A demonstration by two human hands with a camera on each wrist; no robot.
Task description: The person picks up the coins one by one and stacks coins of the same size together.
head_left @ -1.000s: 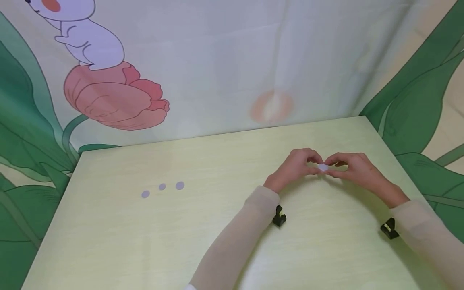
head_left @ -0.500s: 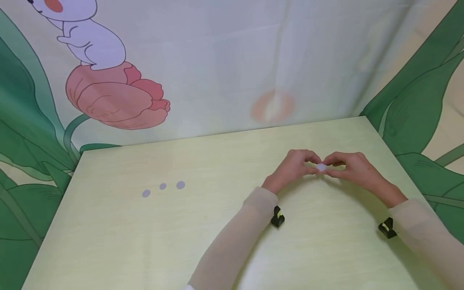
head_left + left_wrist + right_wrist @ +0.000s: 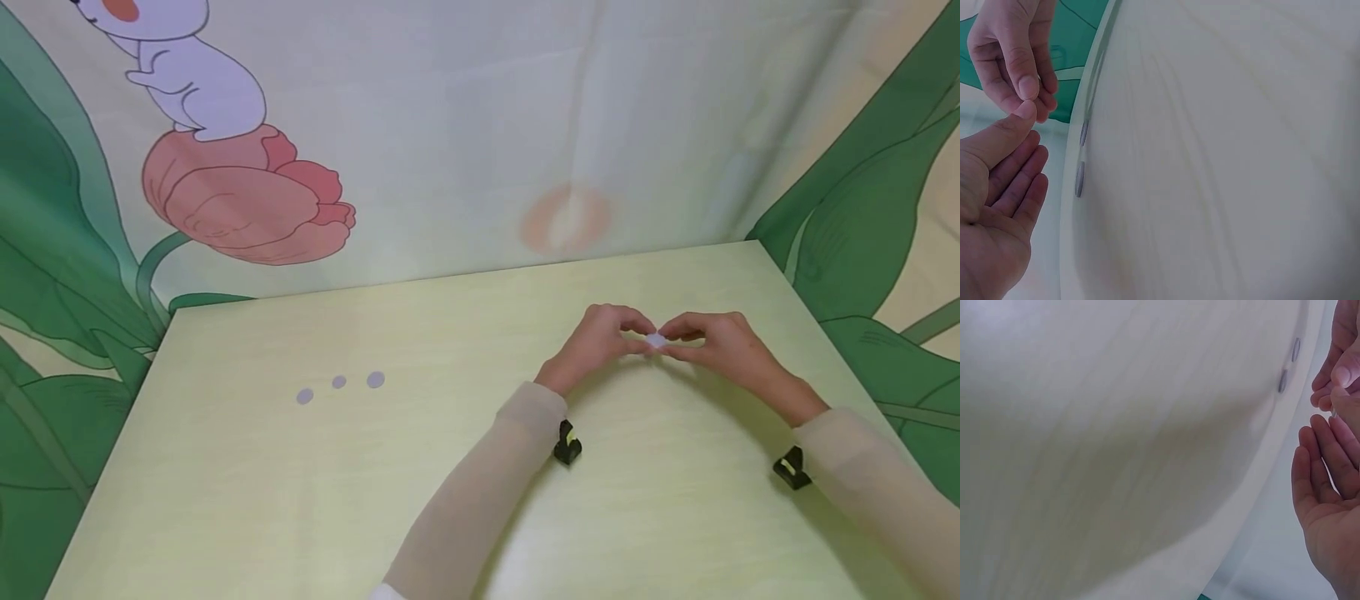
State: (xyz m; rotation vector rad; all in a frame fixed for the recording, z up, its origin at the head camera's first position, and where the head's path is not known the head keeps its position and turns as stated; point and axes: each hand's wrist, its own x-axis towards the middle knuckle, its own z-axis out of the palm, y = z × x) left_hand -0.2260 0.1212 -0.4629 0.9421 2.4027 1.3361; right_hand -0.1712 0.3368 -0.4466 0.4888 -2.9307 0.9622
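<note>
Both hands meet over the right half of the table. Between their fingertips they pinch a small, pale lilac piece [image 3: 656,340], which looks like a flat disc partly covered by the fingers. My left hand [image 3: 592,337] grips it from the left with thumb and forefinger, and my right hand [image 3: 727,340] from the right. In the left wrist view, the thumb of the left hand [image 3: 997,200] meets the fingertips of the right hand [image 3: 1013,50], which hide most of the piece. Three pale lilac discs [image 3: 376,380] lie in a loose row on the table's left half.
The pale yellow-green table [image 3: 300,500] ends at a back edge against a printed cloth [image 3: 420,150]. Beneath the left cuff hangs a small black device [image 3: 567,443], and another black device [image 3: 792,468] is at the right cuff.
Both hands have drifted slightly left together, keeping the pale piece pinched between them. The head view has shifted a little. The three discs lie in the same row.
</note>
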